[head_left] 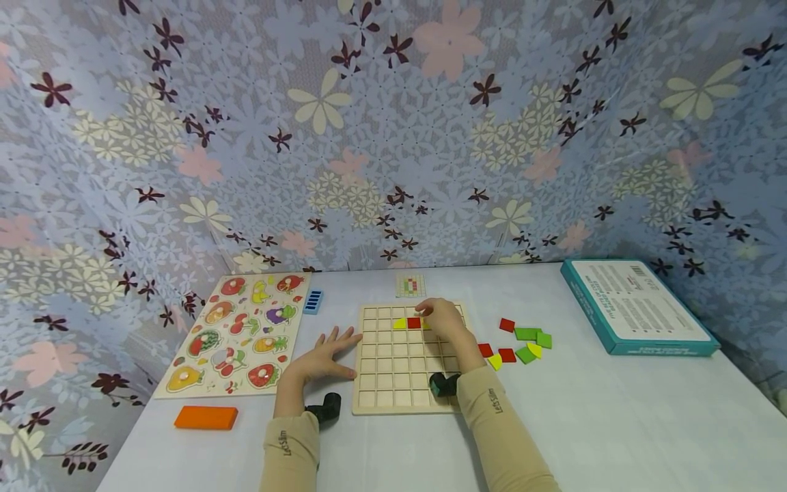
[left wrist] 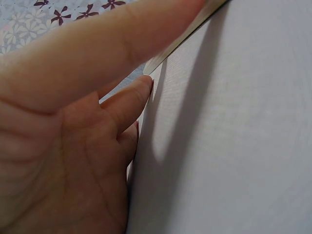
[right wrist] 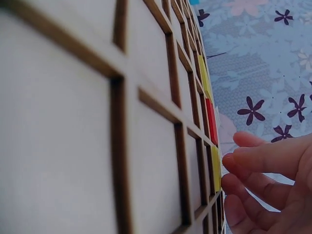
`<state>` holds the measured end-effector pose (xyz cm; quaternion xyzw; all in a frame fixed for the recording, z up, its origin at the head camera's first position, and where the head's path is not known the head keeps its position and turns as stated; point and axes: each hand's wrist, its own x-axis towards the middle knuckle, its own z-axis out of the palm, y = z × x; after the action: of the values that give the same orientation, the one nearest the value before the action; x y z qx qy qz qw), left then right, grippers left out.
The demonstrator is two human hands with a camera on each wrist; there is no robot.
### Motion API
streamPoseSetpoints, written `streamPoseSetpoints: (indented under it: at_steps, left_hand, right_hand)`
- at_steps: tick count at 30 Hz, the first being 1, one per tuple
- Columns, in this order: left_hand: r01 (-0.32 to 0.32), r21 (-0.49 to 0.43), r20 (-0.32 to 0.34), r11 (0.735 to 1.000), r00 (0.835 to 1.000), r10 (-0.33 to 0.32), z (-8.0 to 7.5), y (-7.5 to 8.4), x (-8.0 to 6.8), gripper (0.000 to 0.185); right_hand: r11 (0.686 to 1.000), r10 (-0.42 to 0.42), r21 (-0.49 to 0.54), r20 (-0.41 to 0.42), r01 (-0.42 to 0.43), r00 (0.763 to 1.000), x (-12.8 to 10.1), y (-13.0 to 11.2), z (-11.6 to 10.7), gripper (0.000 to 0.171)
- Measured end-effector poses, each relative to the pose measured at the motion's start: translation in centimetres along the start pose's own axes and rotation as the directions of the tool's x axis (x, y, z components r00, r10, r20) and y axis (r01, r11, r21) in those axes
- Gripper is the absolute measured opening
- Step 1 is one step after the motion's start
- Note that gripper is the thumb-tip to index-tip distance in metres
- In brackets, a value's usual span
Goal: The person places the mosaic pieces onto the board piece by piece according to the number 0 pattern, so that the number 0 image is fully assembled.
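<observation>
A wooden grid board (head_left: 393, 369) lies in the middle of the table. In one of its upper rows sit a yellow piece (head_left: 400, 324), a red square tile (head_left: 414, 323) and another yellow piece (right wrist: 216, 168), the last partly covered by my right hand in the head view. My right hand (head_left: 447, 320) is over the board's upper right part, fingers bent, fingertips right at that yellow piece; nothing shows between them in the right wrist view. With fingers spread, my left hand (head_left: 322, 359) rests on the table, thumb and fingertips at the board's left edge.
Loose red, green and yellow pieces (head_left: 527, 333) lie right of the board. A small pattern card (head_left: 410, 285) is behind it. Left are a fruit puzzle board (head_left: 246, 335), a blue slotted piece (head_left: 313, 302) and an orange block (head_left: 205, 417). A teal box (head_left: 639, 307) sits far right.
</observation>
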<state>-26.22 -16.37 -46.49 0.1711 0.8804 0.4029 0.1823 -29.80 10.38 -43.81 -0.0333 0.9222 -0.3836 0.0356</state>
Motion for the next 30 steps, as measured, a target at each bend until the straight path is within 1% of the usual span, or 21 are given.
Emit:
streamPoseSetpoints:
  at_steps: [13, 20, 24, 30]
  left_hand:
    - [-0.001, -0.007, 0.001, 1.0, 1.0, 0.001, 0.0, 0.0, 0.1, 0.083]
    - [-0.011, -0.011, 0.008, 1.0, 1.0, 0.011, -0.1, 0.0, 0.1, 0.082]
    - [-0.01, -0.013, 0.006, 1.0, 1.0, 0.01, -0.1, -0.1, 0.1, 0.083]
    - [-0.006, -0.01, 0.006, 1.0, 1.0, 0.006, -0.1, -0.1, 0.0, 0.083]
  right_hand:
    - [0.998, -0.055, 0.041, -0.032, 0.056, 0.998, -0.9, 0.7, -1.5, 0.026]
    - [0.998, -0.032, 0.051, -0.043, 0.034, 0.999, -1.4, 1.5, -2.2, 0.028]
    - [0.998, -0.039, 0.043, -0.056, 0.042, 0.998, -1.7, 2.0, -2.7, 0.028]
    - [0.998, -0.025, 0.059, -0.066, 0.029, 0.997, -2.4, 2.7, -3.5, 0.029]
